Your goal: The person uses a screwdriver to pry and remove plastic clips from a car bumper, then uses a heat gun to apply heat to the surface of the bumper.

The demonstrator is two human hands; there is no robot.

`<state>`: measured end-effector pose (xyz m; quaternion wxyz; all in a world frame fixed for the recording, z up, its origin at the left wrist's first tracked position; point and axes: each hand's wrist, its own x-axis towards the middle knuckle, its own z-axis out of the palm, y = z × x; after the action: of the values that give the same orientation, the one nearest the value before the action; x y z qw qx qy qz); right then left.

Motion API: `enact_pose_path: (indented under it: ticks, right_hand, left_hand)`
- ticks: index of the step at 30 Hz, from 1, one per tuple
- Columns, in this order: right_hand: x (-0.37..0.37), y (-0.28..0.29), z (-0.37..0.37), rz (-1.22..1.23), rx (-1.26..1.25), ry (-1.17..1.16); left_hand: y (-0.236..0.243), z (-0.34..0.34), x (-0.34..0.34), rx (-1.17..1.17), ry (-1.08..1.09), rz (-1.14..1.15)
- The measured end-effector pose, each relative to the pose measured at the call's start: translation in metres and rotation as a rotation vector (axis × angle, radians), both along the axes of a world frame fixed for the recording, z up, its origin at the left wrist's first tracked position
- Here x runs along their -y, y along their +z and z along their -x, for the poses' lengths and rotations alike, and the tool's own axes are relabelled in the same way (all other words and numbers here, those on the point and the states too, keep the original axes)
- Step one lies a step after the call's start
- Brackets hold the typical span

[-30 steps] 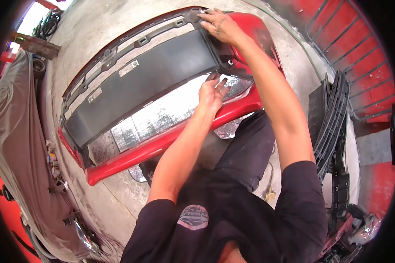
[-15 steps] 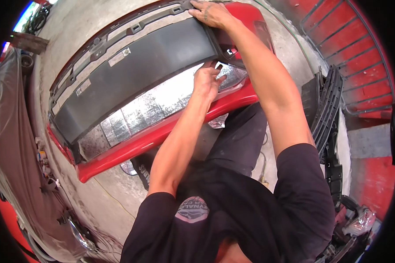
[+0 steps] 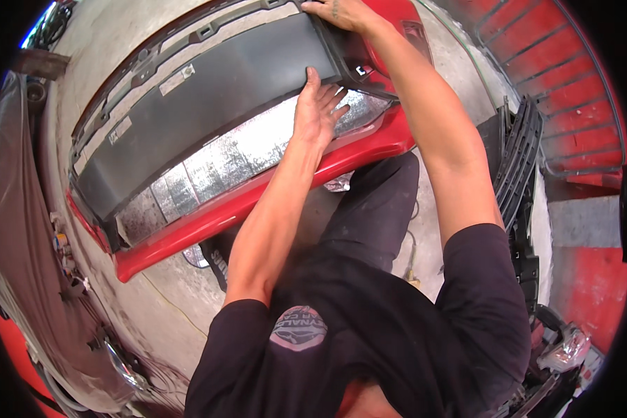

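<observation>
A red car bumper [image 3: 209, 225] with a long black plastic panel [image 3: 230, 87] set in it lies across the floor in front of me. My left hand [image 3: 316, 111] is at the panel's lower edge near its right end, palm turned up, fingers spread and thumb against the black surface. Nothing is gripped in it. My right hand [image 3: 343, 14] reaches to the panel's upper right corner, fingers stretched out on the black trim; the frame's top edge cuts it off in part. Below the panel, silvery foil-like sheeting [image 3: 219, 164] shows through the opening.
Black slatted plastic parts [image 3: 519, 164] stand at my right, beside red panels with a dark rack [image 3: 582, 104]. A covered object under a brownish sheet [image 3: 21, 209] runs along the left. A thin yellow cord [image 3: 171, 306] lies on the concrete floor [image 3: 164, 279].
My left hand has come out from under the panel's edge, its thumb now raised and its fingers spread. My right hand stays at the upper corner. The bumper sits slightly higher in view.
</observation>
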<state>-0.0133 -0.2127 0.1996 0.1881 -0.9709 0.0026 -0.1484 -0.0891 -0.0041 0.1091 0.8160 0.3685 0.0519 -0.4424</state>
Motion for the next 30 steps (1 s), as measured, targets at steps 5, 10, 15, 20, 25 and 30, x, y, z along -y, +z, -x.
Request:
enact_pose_path:
  ticks: [5, 10, 15, 20, 25, 30]
  right_hand:
    - [0.012, -0.008, 0.01, -0.031, 0.057, 0.055]
    - [0.0, -0.009, 0.052, -0.112, 0.099, -0.013]
    - [-0.04, -0.035, 0.139, -0.417, 0.292, -0.09]
    - [-0.079, -0.062, 0.175, -0.198, 0.337, -0.189]
    - [-0.083, -0.07, 0.166, -0.052, 0.365, -0.268]
    - [-0.078, -0.072, 0.167, -0.073, 0.377, -0.273]
  left_hand:
    - [-0.002, 0.004, -0.001, 0.118, -0.075, 0.017]
    - [0.004, 0.011, -0.003, 0.112, -0.083, -0.029]
    - [0.005, 0.014, -0.003, 0.084, -0.05, -0.01]
    - [0.0, 0.015, 0.001, 0.066, -0.06, 0.059]
    - [0.0, 0.017, -0.001, 0.072, -0.055, 0.062]
    - [-0.005, 0.014, -0.001, 0.086, -0.078, 0.061]
